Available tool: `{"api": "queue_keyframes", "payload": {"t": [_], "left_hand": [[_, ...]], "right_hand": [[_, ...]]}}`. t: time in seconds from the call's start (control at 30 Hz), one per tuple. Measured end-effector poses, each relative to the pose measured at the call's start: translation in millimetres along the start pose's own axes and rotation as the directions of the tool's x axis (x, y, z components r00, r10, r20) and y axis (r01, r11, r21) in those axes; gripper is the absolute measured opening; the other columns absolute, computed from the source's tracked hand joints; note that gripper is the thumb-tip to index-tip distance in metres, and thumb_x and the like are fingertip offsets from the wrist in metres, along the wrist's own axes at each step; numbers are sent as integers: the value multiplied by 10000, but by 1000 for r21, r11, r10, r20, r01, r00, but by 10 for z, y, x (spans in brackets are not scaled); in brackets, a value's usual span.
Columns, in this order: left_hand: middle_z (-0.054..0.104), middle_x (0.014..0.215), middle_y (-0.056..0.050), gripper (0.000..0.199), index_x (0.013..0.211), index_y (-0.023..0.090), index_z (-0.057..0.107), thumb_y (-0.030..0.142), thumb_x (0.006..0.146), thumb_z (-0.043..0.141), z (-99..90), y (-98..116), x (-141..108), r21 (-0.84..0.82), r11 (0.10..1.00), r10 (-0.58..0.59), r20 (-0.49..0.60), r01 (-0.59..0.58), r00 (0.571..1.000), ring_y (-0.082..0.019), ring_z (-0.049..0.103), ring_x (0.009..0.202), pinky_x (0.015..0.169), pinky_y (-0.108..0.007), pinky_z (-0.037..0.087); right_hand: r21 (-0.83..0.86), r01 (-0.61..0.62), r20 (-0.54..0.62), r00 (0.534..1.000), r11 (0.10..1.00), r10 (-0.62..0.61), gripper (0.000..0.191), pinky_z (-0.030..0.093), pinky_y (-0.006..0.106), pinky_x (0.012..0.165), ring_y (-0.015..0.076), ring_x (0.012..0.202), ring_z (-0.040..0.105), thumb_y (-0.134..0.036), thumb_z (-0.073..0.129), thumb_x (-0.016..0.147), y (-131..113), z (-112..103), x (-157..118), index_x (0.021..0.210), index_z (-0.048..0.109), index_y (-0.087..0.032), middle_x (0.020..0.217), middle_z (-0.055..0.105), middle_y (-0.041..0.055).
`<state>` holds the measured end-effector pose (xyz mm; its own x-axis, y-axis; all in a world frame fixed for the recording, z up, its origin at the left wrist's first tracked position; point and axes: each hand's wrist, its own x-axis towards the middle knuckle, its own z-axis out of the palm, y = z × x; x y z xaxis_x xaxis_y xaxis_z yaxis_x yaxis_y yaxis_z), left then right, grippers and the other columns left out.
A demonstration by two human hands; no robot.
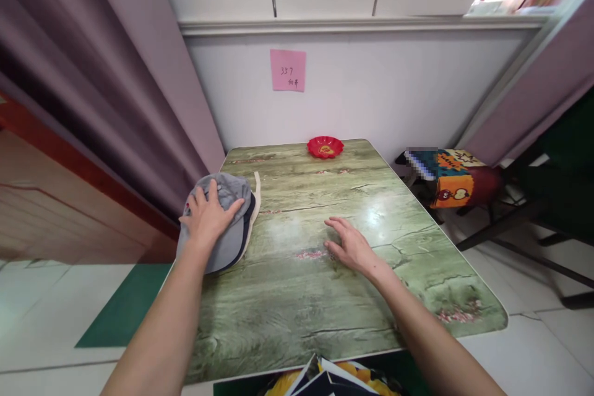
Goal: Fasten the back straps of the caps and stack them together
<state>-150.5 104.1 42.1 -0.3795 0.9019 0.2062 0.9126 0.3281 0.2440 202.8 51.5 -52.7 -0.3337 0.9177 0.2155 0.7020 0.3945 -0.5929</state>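
A grey cap (232,241) with a dark-edged brim lies at the left edge of the green wood-patterned table (297,303). My left hand (208,213) rests on top of the cap with its fingers spread. Beside the brim, a cream strap or strip (257,189) sticks out from under the cap. Over the middle right of the table is my right hand (350,246), its fingers apart and nothing held.
A red scalloped dish (325,147) sits at the table's far edge. Purple curtains (116,62) hang at the left. To the right are a stool with a patterned cover (452,189) and dark chair legs. A pink note (288,70) is on the wall.
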Motion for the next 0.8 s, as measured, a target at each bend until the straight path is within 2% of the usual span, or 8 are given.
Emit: {"api": "queue_keyframes", "payload": {"t": [0.13,0.2,0.27,0.37,0.5,0.8], "left_hand": [[249,1600,-234,896,1551,209,284,724,835,444,-86,36,-131,-19,999,42,-90,-44,995,-473,240,1439,1047,-727,285],[244,1600,-236,862,1542,202,301,710,858,429,-121,70,-251,-6,996,81,-169,-84,982,-494,238,1431,1037,-738,279],[234,1604,-233,859,1536,208,316,714,853,441,-97,91,-359,28,994,106,-196,-103,975,-529,224,1420,1020,-770,252],[302,1570,-244,828,1521,228,355,714,855,432,20,90,-429,83,989,129,-128,-119,983,-551,261,1387,985,-819,209],[367,1526,-264,796,1509,232,388,707,870,395,130,63,-371,100,987,131,-64,-124,989,-542,334,1340,967,-827,212],[359,1528,-269,807,1524,235,365,701,865,402,115,70,-326,77,991,116,-29,-113,993,-546,316,1352,978,-829,186]], "right_hand": [[-99,-50,-4,999,994,49,593,359,487,1138,305,1368,440,-322,642,854,98,-16,7,1401,498,-146,1472,468,181],[-136,-63,-13,998,989,62,665,327,505,1153,316,1388,412,-380,661,847,158,0,-8,1438,456,-153,1495,444,183],[-169,-83,-24,996,982,80,741,297,532,1163,326,1409,385,-456,668,840,215,37,-30,1471,414,-162,1516,420,190],[-219,-89,-29,996,972,84,749,247,569,1175,339,1435,350,-542,624,860,279,117,-55,1474,417,-167,1528,412,198],[-256,-76,-39,997,964,69,665,223,579,1178,350,1448,325,-544,582,888,304,184,-55,1449,465,-207,1525,436,164],[-228,-88,-33,996,970,83,661,227,563,1178,336,1420,366,-559,593,873,278,121,-17,1423,493,-207,1508,461,149]]}}
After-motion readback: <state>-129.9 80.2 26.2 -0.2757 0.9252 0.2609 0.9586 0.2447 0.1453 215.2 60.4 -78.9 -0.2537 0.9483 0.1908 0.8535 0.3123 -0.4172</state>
